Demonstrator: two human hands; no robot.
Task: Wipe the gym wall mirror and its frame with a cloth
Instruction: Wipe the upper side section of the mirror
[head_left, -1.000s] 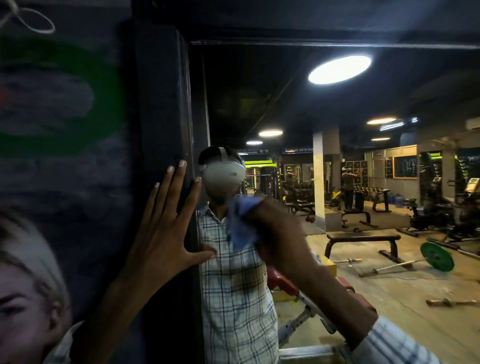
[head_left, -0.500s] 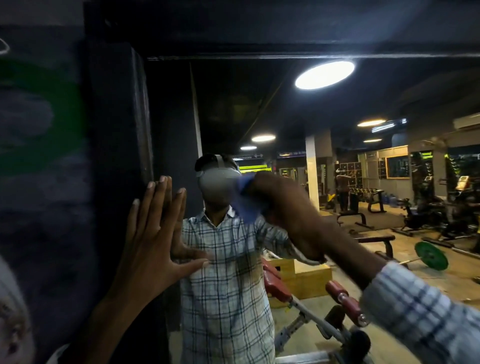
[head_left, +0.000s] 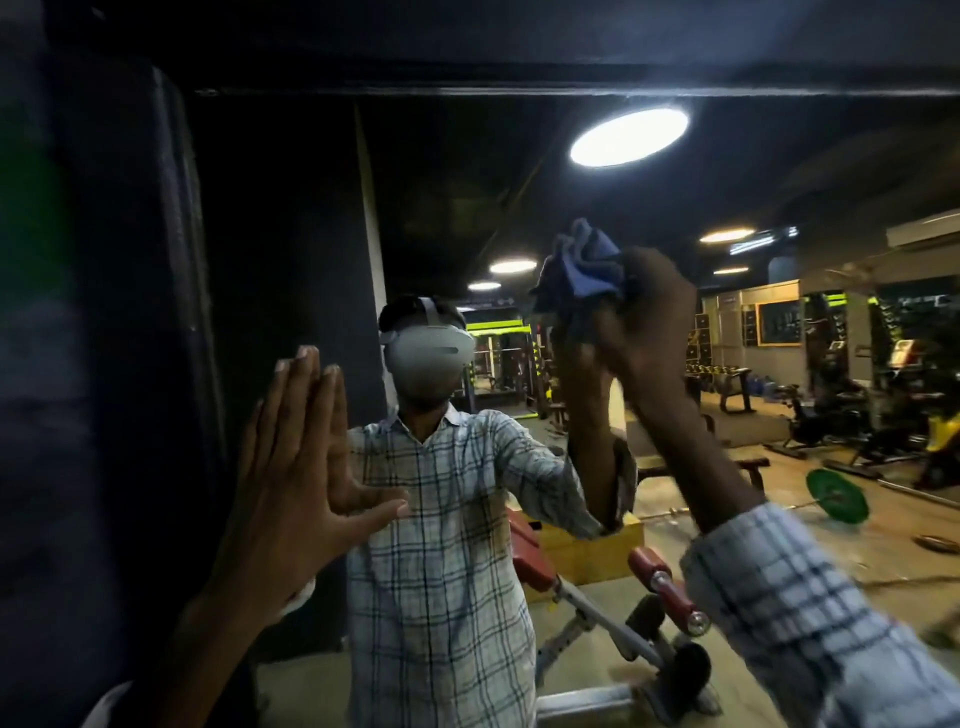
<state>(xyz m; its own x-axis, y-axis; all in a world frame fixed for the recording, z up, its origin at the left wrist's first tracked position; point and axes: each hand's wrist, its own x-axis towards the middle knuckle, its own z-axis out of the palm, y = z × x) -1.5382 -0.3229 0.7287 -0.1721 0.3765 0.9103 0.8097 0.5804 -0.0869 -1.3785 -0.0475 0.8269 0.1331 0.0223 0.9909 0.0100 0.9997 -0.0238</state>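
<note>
Mirror (head_left: 467, 182) fills the middle and right of the shot. Right hand (head_left: 644, 317), upper centre, has fingers clamped round the bunched cloth (head_left: 587, 265), pressing it on the glass to wipe. Left hand (head_left: 296, 467), lower left, lies flat, fingers straight and together, thumb out, probably bracing for balance.

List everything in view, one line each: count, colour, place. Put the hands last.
mirror: one, reflects the gym, fills the wall ahead
frame: one, dark, along the mirror's left and top edges
cloth: one, blue, bunched, raised at the glass
ceiling lamp: one large, white, reflected upper right
weight plate: one, green, reflected on the floor at right
bench: one, red pads, reflected low centre
left hand: one, flat with straight fingers, near the mirror's left edge
right hand: one, grips the cloth, raised
</note>
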